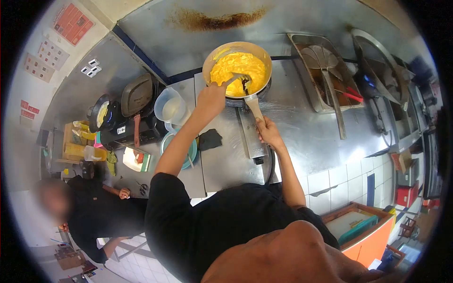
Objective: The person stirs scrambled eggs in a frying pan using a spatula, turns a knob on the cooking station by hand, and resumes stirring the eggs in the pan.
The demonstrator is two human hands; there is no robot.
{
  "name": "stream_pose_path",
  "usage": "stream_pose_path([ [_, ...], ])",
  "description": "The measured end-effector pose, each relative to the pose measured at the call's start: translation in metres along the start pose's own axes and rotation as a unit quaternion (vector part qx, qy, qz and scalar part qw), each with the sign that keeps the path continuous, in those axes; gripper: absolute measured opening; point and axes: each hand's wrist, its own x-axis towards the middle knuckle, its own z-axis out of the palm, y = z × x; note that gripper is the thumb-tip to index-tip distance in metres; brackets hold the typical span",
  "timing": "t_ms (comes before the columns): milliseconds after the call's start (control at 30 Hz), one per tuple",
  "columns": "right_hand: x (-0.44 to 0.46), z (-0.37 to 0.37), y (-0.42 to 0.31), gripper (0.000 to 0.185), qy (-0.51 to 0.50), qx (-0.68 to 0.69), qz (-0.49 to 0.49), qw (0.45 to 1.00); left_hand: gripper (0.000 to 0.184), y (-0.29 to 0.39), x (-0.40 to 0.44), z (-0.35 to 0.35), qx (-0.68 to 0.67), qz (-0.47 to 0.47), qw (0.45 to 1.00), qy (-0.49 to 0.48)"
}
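Observation:
Scrambled eggs (238,65), soft and bright yellow, spread across a deep frying pan (262,53) with a pale inside. The pan sits on a portable gas stove (255,147) on the steel counter. My left hand (211,98) is closed around the handle of a dark spatula (234,79), whose head lies in the eggs near the pan's handle side. With closed fingers, my right hand (269,131) grips the pan's light handle (255,107). A black cloth (210,139) lies on the counter below my left wrist.
Left of the pan stand a clear plastic jug (171,107) and a teal bowl (191,153), partly behind my forearm. A small pan (100,114) and a square pan (137,96) are farther left, near a co-worker (101,207). On the right are an oil tray (302,61) with a strainer (330,85) and a wok (377,52).

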Motion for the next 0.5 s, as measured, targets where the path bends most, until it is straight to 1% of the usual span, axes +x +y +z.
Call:
stream_pose_path([
  [33,0.0,0.0,0.0,0.03,-0.002,0.002,-0.002,1.0,0.032,0.003,0.007,0.01,-0.009,-0.014,1.0,0.02],
  [133,-0.003,-0.001,-0.005,0.031,0.004,-0.007,-0.002,1.0,0.033,0.0,0.032,0.035,-0.026,-0.014,0.998,0.062],
  [233,-0.004,0.001,-0.01,0.031,-0.002,0.005,-0.001,1.0,0.038,-0.019,0.057,0.043,-0.1,-0.027,0.992,0.073],
  [267,-0.004,0.001,-0.009,0.032,0.003,0.001,0.004,1.0,0.036,-0.027,0.054,0.046,-0.117,-0.032,0.992,0.045],
  [333,-0.005,0.0,-0.01,0.031,0.0,-0.002,0.006,1.0,0.034,-0.024,0.044,-0.002,-0.151,-0.038,0.988,-0.012],
  [433,-0.004,0.0,-0.008,0.031,0.0,-0.007,0.015,1.0,0.03,-0.023,0.016,-0.038,-0.202,-0.043,0.979,-0.004],
  [467,-0.003,-0.001,-0.008,0.031,0.001,-0.011,0.016,1.0,0.028,-0.017,0.009,-0.055,-0.231,-0.063,0.969,-0.055],
  [500,-0.004,0.0,-0.006,0.031,0.003,-0.006,0.015,1.0,0.028,-0.016,0.007,-0.053,-0.247,-0.051,0.964,-0.083],
])
